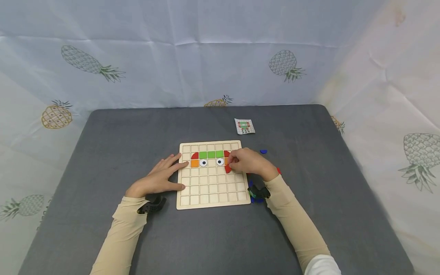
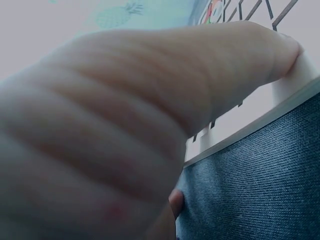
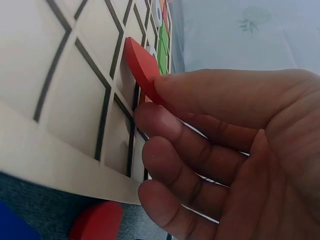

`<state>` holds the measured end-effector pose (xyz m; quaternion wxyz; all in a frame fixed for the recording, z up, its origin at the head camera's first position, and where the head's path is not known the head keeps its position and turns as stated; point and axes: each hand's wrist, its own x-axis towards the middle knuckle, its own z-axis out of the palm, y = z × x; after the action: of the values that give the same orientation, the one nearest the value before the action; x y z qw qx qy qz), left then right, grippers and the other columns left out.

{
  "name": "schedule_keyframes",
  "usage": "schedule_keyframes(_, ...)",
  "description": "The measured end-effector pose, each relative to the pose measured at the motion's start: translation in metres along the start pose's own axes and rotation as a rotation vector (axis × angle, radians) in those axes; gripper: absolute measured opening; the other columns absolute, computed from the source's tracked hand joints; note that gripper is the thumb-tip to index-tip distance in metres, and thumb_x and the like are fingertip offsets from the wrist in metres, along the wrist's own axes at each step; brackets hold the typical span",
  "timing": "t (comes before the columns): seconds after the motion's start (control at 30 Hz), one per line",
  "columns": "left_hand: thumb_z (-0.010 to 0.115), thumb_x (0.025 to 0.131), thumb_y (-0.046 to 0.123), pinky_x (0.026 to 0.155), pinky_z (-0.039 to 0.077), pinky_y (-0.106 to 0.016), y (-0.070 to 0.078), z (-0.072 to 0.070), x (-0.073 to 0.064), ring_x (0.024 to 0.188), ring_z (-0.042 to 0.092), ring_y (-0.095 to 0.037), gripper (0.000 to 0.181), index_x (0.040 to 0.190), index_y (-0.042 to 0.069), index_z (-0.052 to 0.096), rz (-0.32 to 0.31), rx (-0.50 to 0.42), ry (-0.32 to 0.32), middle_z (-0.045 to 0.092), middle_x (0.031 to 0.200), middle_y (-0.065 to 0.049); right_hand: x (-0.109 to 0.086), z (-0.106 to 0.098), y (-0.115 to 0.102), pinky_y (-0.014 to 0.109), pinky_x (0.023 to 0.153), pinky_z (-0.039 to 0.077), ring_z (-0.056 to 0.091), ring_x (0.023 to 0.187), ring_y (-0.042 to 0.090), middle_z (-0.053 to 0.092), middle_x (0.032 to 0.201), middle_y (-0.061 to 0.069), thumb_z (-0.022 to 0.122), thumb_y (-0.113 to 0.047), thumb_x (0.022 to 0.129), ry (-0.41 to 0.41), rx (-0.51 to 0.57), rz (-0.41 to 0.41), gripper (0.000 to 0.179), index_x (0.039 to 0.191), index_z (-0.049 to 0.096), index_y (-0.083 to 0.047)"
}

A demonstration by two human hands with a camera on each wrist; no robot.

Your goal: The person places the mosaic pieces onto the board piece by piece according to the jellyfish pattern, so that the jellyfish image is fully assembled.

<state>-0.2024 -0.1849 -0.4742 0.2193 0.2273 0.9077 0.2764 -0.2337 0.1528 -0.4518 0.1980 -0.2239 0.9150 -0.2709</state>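
A pale wooden grid board [image 1: 208,190] lies on the grey table. My right hand [image 1: 250,162] pinches a red tile with a curved edge [image 3: 142,65] between thumb and fingers, tilted over the board's squares. Near it on the board are a row of green square tiles [image 1: 211,154], two eye tiles [image 1: 203,163], an orange tile [image 1: 194,163] and a red corner tile [image 1: 194,156]. My left hand [image 1: 159,180] rests at the board's left side, fingers spread, with thumb and fingertips on its edge. In the left wrist view the thumb [image 2: 240,60] presses the board's border.
A small printed picture card [image 1: 245,126] lies behind the board. To the right are a blue piece [image 1: 263,151] and a red piece [image 1: 279,170]. Several blue and green pieces [image 1: 252,194] lie partly hidden under the right wrist. Pineapple-print cloth [image 1: 192,68] hangs behind the table.
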Motion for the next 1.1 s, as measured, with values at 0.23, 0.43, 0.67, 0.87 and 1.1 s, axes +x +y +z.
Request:
schedule_keyframes(0.23, 0.077, 0.086, 0.042, 0.127, 0.003, -0.062, -0.001, 0.0, 0.0, 0.158, 0.006, -0.04, 0.084, 0.157, 0.018, 0.04, -0.004, 0.008, -0.002, 0.012, 0.171, -0.013, 0.001, 0.001, 0.0, 0.022, 0.055, 0.037, 0.046, 0.06, 0.01, 0.054, 0.072, -0.003, 0.064, -0.008, 0.093, -0.005, -0.009, 0.017, 0.01, 0.085, 0.069, -0.012)
schedule_keyframes(0.43, 0.078, 0.086, 0.042, 0.126, 0.003, -0.063, -0.001, -0.001, -0.001, 0.158, 0.007, -0.042, 0.084, 0.157, 0.018, 0.04, -0.001, 0.006, 0.003, 0.013, 0.171, -0.014, 0.002, 0.003, 0.001, 0.022, 0.055, 0.038, 0.048, 0.06, 0.011, 0.055, 0.07, -0.003, 0.067, -0.014, 0.094, -0.001, -0.019, 0.036, 0.008, 0.086, 0.069, -0.013)
schedule_keyframes(0.67, 0.077, 0.087, 0.042, 0.126, 0.003, -0.063, -0.001, -0.002, -0.002, 0.158, 0.006, -0.042, 0.083, 0.157, 0.018, 0.04, 0.005, -0.003, 0.002, 0.013, 0.171, -0.015, 0.007, 0.007, 0.0, 0.025, 0.054, 0.039, 0.051, 0.063, 0.013, 0.057, 0.075, -0.001, 0.071, -0.024, 0.093, 0.047, -0.061, 0.081, 0.013, 0.099, 0.067, -0.013)
schedule_keyframes(0.87, 0.077, 0.087, 0.042, 0.126, 0.003, -0.063, -0.001, -0.001, -0.002, 0.158, 0.006, -0.042, 0.082, 0.157, 0.018, 0.041, 0.007, -0.001, 0.003, 0.013, 0.171, -0.015, 0.009, 0.011, -0.002, 0.037, 0.084, 0.045, 0.044, 0.106, 0.025, 0.053, 0.127, 0.011, 0.071, -0.037, 0.095, 0.095, -0.123, 0.066, 0.057, 0.145, 0.055, -0.014)
schedule_keyframes(1.1, 0.077, 0.087, 0.041, 0.127, 0.003, -0.062, 0.0, -0.001, -0.001, 0.158, 0.007, -0.042, 0.081, 0.156, 0.018, 0.042, 0.002, 0.004, 0.002, 0.014, 0.171, -0.015, 0.008, 0.017, 0.0, 0.05, 0.102, 0.035, 0.033, 0.126, 0.034, 0.031, 0.158, 0.016, 0.067, -0.046, 0.095, 0.101, -0.214, 0.024, 0.066, 0.153, 0.048, -0.019)
